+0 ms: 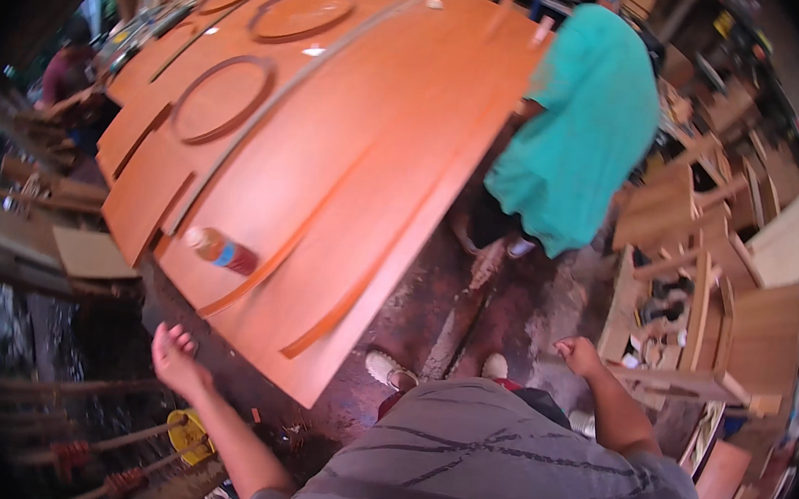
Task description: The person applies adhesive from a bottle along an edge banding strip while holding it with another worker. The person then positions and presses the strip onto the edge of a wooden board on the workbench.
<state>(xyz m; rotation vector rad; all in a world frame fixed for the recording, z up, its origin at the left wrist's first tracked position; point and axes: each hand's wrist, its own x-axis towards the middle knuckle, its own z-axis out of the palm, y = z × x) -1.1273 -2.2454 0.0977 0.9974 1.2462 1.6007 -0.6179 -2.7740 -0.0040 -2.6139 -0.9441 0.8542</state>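
Observation:
Off the near left corner of the large orange-brown wooden sheet (357, 188), my left hand (177, 358) hangs in the air with its fingers loosely apart and nothing in them. My right hand (582, 356) is curled into a fist on the other side of my body, above the floor, and no object shows in it. Nearest to my left hand on the sheet is a plastic bottle (221, 250) with a blue label and reddish contents. Beside the bottle lie a long thin wooden strip (274, 255) and a shorter strip (335, 318).
A person in a teal shirt (580, 123) stands at the sheet's right edge. Curved wooden rings (224, 98) and a long bent strip (295, 86) lie on the sheet. Wooden furniture frames (692, 307) crowd the right. A yellow container (191, 436) stands at lower left.

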